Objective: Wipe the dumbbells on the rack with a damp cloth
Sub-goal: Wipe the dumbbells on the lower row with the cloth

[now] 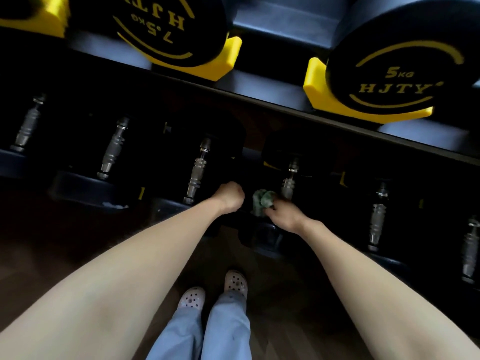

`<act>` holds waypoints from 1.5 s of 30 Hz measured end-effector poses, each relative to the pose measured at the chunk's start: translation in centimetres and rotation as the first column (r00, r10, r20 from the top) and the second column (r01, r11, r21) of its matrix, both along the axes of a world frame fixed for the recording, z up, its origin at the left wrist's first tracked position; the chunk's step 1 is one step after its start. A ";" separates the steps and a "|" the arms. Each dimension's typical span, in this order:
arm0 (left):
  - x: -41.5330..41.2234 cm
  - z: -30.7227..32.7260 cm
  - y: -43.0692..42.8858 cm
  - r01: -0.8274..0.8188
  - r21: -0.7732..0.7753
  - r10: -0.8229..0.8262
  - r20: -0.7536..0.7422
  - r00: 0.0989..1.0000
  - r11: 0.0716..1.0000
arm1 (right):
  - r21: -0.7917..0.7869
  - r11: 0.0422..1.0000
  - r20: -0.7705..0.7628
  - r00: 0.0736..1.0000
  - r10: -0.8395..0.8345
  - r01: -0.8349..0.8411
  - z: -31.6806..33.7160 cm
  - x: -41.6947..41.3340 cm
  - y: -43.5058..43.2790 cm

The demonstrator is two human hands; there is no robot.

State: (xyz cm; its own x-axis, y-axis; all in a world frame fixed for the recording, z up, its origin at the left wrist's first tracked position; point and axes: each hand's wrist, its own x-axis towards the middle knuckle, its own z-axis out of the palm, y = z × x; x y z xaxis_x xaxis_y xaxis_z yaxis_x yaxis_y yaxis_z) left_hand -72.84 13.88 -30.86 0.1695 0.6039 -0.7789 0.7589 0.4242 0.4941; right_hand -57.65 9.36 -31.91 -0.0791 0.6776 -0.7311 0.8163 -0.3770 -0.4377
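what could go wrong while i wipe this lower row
The clogs stand close by the lower row; a nudged dumbbell could land on toes. The left hand sits curled between two dumbbells, where a roll could pinch it. The right hand holds the cloth in deep shadow, so spots may be missed.

The dumbbell heads look like matt black rubber with yellow print, and the cradles under them are smooth, faintly glossy yellow plastic. The handles lower down are ribbed, shiny bare metal, while the green cloth looks soft and rumpled. The floor shows dark wood grain with a dull sheen, and the trousers are plain light-blue fabric.
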 end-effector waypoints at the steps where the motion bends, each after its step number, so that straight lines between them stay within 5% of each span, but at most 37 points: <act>1: 0.0 0.2 0.1 -0.005 0.000 0.005 0.001 1.000 1.000 | -0.006 1.000 -0.006 1.000 -0.031 0.031 0.1 0.2 -0.1; 6: -0.1 2.1 0.2 -0.005 0.028 0.006 -0.023 1.000 1.000 | -0.106 0.874 -0.110 0.867 -0.485 0.475 2.2 3.2 -0.9; 9: 0.2 3.6 0.2 0.021 0.023 -0.020 -0.035 0.999 1.000 | -0.157 0.779 -0.141 0.767 -0.626 0.607 4.2 5.5 -2.5; 15: 1.6 5.5 0.3 0.048 0.061 -0.046 -0.040 0.998 0.997 | 0.081 0.603 -0.046 0.607 -0.793 0.794 4.1 8.7 -2.9; 22: 2.3 4.4 -1.8 0.196 -0.006 -0.196 -0.013 0.981 0.981 | -0.123 0.428 -0.119 0.415 -0.902 0.895 2.5 5.8 -5.4; 32: 1.5 5.2 -4.3 0.273 -0.008 -0.273 -0.002 0.962 0.962 | -0.155 0.239 -0.314 0.182 -0.932 0.958 4.9 2.9 -7.7; 40: -6.3 8.1 -0.5 0.144 0.208 -0.136 -0.054 0.989 0.968 | -0.026 0.267 -0.421 0.232 -0.877 0.963 6.5 -5.4 -8.9; 45: -14.2 7.9 0.9 0.156 0.256 -0.125 -0.132 0.983 0.954 | -0.015 0.356 -0.348 0.329 -0.878 0.934 4.5 -13.0 -8.7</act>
